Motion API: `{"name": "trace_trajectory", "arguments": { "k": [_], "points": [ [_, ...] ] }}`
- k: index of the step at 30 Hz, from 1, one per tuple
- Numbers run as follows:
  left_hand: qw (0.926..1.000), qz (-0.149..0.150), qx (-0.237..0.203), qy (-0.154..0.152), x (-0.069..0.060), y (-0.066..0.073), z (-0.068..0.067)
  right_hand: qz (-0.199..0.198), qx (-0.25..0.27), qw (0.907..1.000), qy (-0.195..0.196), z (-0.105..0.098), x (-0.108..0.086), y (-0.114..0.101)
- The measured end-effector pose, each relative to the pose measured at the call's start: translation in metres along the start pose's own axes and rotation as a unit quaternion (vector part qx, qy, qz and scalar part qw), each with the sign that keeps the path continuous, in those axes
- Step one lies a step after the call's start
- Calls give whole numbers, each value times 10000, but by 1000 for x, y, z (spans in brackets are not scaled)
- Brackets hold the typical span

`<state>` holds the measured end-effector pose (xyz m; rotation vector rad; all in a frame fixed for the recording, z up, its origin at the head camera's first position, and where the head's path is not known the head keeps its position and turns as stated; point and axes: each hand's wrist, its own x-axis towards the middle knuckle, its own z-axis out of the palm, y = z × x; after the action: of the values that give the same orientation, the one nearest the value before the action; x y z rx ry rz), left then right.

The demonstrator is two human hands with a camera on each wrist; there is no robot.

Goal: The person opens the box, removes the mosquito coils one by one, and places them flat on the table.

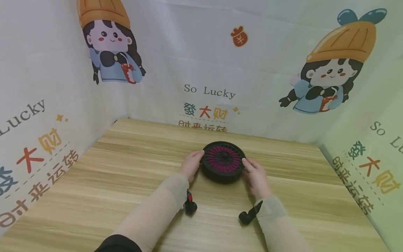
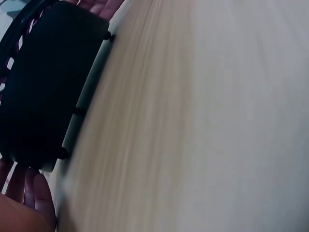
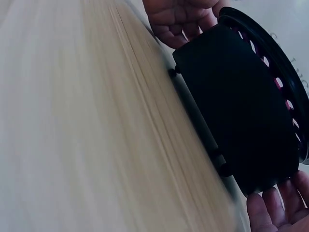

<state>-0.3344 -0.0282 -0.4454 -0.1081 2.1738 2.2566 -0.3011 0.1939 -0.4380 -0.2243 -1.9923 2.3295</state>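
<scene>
A round black drum-like device [image 1: 223, 171] with a slotted top and a ring of magenta strips sits between both hands, towards the far side of the wooden table. The left hand [image 1: 191, 166] grips its left side, thumb near the rim. On the opposite side the right hand [image 1: 256, 175] holds it the same way. Both wrist views show the smooth black side wall [image 2: 50, 87] and small round feet [image 3: 225, 169] along its lower edge. Fingertips [image 3: 285, 200] lie against the wall. Whether the feet touch the tabletop, I cannot tell.
The wood-grain table [image 1: 126, 164] reaches back to a white printed cloth [image 1: 201, 52] that hangs behind and on both sides. A small black camera [image 1: 190, 206] is strapped to the left wrist, and another camera [image 1: 247, 217] to the right.
</scene>
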Motion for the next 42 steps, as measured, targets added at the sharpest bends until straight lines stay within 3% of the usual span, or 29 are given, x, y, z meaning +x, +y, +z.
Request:
{"name": "trace_trajectory", "arguments": {
  "k": [5,19,26,35,39,42],
  "points": [
    [10000,-10,-22,48,-3,7,-18,-102,-22,9999,-84,18,0,2],
    [10000,68,-67,16,-7,4,-53,-68,-10,9997,-226,45,-3,9],
    [9998,146,18,134,-15,5,-58,-36,29,9995,-323,48,-6,11],
    [9999,141,37,-8,-18,7,-63,-54,-38,9989,-470,47,-11,11],
    [9991,83,400,-102,-17,11,-68,-147,-107,9976,-669,44,-14,13],
    [9946,325,977,-108,-15,18,-72,-188,-148,9962,-836,41,-17,14]
  ]
}}
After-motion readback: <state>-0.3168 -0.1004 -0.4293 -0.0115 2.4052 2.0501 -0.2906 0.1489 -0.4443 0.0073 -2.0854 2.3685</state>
